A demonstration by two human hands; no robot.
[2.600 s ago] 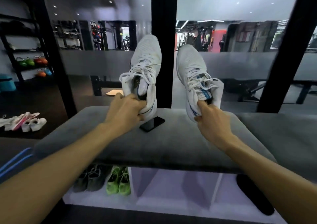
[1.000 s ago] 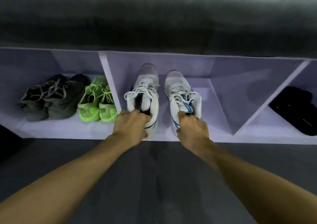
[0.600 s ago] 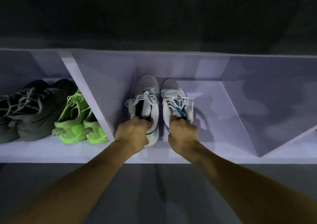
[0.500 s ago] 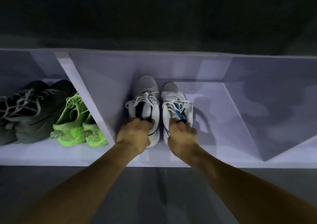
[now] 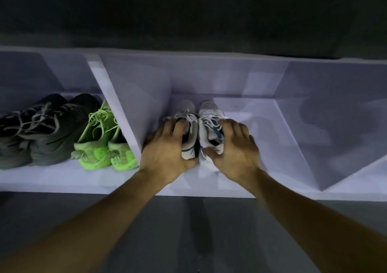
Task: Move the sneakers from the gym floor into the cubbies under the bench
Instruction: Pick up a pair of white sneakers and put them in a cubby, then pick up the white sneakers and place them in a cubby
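Hands moved from the heels to the shoe tops, left hand (image 5: 167, 147) and right hand (image 5: 234, 147) curled over soft white sneakers (image 5: 206, 113), side by side in middle cubby (image 5: 261, 113), green pair (image 5: 100, 138) left.

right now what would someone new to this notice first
Two hands, left hand and right hand, rest on a pair of white sneakers set side by side in the middle cubby, near its left wall. Next, the neon green sneakers stand out in the cubby to the left, beside a dark grey pair. Above, the bench is a dark band.
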